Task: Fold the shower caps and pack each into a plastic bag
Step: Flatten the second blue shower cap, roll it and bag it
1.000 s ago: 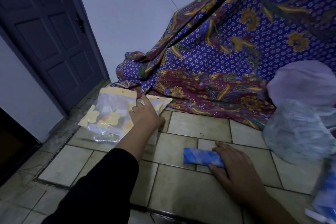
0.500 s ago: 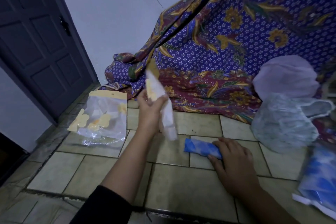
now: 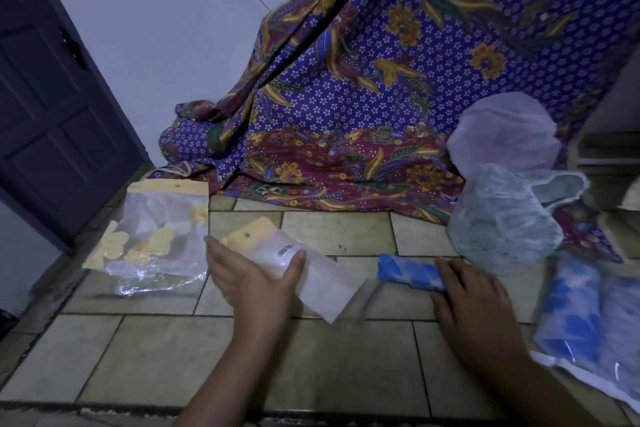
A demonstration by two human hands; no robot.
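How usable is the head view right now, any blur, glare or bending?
Head view: dim, bluish light; the left hand and its plastic bag are softened by motion blur, the folded blue cap slightly smeared under the right hand; small glints on the bag pile; wide-angle bending curves the door and floor tiles.

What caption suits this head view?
Left hand holds a plastic bag; right hand pins a folded blue cap on the tiled floor.
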